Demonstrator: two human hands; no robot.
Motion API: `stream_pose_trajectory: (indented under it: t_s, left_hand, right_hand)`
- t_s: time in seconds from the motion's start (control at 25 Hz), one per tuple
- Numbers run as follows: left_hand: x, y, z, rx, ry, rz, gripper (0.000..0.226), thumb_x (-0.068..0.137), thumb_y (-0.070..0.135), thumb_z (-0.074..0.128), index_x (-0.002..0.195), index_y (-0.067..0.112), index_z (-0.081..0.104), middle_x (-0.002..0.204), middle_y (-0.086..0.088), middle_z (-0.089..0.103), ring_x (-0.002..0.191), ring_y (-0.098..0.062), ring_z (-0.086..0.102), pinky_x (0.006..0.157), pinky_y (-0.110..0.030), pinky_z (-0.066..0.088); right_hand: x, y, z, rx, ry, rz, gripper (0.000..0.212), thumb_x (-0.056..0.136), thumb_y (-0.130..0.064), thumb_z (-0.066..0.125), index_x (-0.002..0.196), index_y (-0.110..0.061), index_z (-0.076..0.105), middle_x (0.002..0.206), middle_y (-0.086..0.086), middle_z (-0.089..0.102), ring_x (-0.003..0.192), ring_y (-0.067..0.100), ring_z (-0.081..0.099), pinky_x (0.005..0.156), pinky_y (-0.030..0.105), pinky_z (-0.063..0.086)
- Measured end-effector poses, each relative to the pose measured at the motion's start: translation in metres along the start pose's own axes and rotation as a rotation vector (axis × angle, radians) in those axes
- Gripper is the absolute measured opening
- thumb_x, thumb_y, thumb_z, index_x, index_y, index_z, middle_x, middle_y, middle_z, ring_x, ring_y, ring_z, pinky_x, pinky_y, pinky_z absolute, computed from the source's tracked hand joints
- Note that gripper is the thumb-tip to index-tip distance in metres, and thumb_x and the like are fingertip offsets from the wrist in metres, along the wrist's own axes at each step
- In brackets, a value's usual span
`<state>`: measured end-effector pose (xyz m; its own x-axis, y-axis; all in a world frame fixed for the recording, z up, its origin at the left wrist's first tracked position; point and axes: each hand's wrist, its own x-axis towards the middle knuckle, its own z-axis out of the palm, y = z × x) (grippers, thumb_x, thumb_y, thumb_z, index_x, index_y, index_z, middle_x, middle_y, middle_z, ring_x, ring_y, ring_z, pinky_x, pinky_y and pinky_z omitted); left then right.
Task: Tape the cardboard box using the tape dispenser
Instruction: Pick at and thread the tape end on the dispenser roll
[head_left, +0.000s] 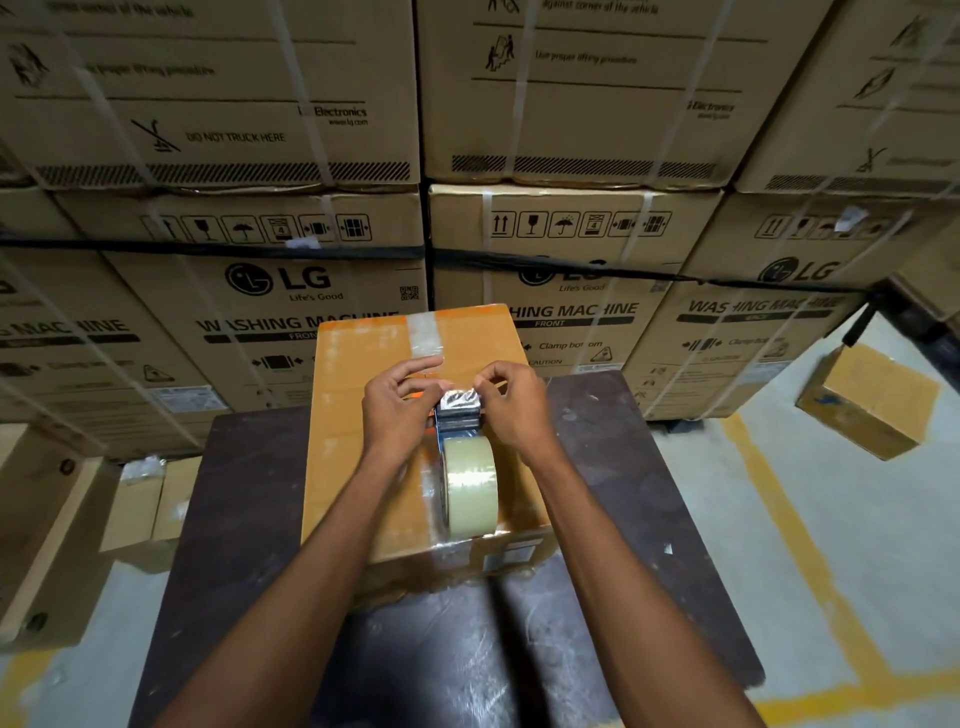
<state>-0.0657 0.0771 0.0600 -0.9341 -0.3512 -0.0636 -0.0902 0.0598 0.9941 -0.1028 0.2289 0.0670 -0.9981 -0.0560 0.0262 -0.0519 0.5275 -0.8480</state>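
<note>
A closed brown cardboard box (363, 431) lies on a dark table (244, 519), with clear tape along its centre seam at the far end. On the box top rests a tape dispenser (457, 421) with a blue frame and a roll of clear tape (470, 486). My left hand (397, 410) and my right hand (511, 408) sit on either side of the dispenser's front end. Both pinch the loose, crinkled end of the tape (460, 399) between thumb and fingers, just above the box seam.
Stacked washing machine cartons (270, 291) with white straps form a wall right behind the table. A small cardboard box (872, 405) sits on the floor at the right, more boxes (145, 509) at the left. Yellow lines (810, 571) mark the grey floor.
</note>
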Motion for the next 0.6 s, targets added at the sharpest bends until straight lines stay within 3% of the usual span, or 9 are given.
stream_pose_trajectory:
  t_s: [0.08,0.16,0.28,0.36,0.44,0.52,0.6]
  left_hand:
    - [-0.001,0.0,0.001,0.0,0.001,-0.001,0.035,0.091,0.004,0.08,0.126,0.011,0.076,0.096,-0.007,0.083,0.075,-0.002,0.078,0.057,-0.019,0.06]
    - [0.0,0.001,0.001,-0.008,0.005,-0.005,0.035,0.091,0.004,0.08,0.126,0.011,0.076,0.096,-0.009,0.083,0.074,-0.002,0.078,0.057,-0.019,0.06]
    - [0.002,0.0,0.0,-0.007,0.005,-0.011,0.034,0.091,0.005,0.08,0.125,0.012,0.077,0.098,-0.012,0.083,0.08,-0.011,0.08,0.057,-0.022,0.061]
    - [0.003,-0.001,0.0,0.001,0.008,-0.021,0.033,0.092,0.005,0.08,0.124,0.012,0.077,0.098,-0.014,0.083,0.079,-0.012,0.08,0.057,-0.023,0.061]
    - [0.004,-0.002,0.002,-0.003,0.012,-0.031,0.033,0.092,0.005,0.079,0.124,0.012,0.077,0.099,-0.015,0.083,0.078,-0.01,0.079,0.058,-0.023,0.061]
    - [0.004,-0.001,0.004,-0.015,0.015,-0.044,0.032,0.093,0.004,0.079,0.124,0.012,0.077,0.099,-0.014,0.083,0.079,-0.011,0.079,0.058,-0.023,0.062]
    - [0.005,0.001,0.004,-0.032,0.02,-0.064,0.032,0.093,0.004,0.078,0.124,0.012,0.076,0.1,-0.013,0.083,0.083,-0.015,0.08,0.058,-0.023,0.062]
  right_hand:
    - [-0.002,-0.001,-0.001,0.044,0.026,0.033,0.019,0.1,-0.015,0.061,0.086,-0.011,0.074,0.082,-0.002,0.071,0.081,0.021,0.07,0.075,0.037,0.057]
    - [-0.016,-0.001,-0.008,0.12,0.015,0.105,0.013,0.102,-0.025,0.061,0.098,-0.016,0.069,0.085,-0.006,0.067,0.083,0.022,0.07,0.081,0.046,0.061]
    - [-0.059,0.008,-0.017,0.195,-0.159,0.313,0.036,0.096,-0.046,0.069,0.123,-0.025,0.059,0.091,-0.001,0.06,0.079,0.014,0.059,0.077,0.035,0.051]
    - [-0.078,0.015,-0.016,0.292,-0.247,0.401,0.048,0.092,-0.054,0.071,0.133,-0.031,0.058,0.105,0.002,0.068,0.088,0.015,0.063,0.084,0.033,0.051]
    - [-0.085,0.017,-0.012,0.453,-0.275,0.435,0.054,0.094,-0.046,0.073,0.142,-0.03,0.055,0.117,0.004,0.074,0.099,0.014,0.07,0.091,0.029,0.054]
    - [-0.085,0.012,-0.01,0.606,-0.27,0.477,0.051,0.097,-0.029,0.074,0.144,-0.024,0.054,0.114,0.0,0.075,0.088,0.006,0.073,0.076,0.019,0.058]
    - [-0.084,0.01,-0.009,0.709,-0.275,0.524,0.047,0.097,-0.016,0.074,0.141,-0.019,0.056,0.113,0.002,0.076,0.077,0.005,0.073,0.063,0.019,0.057]
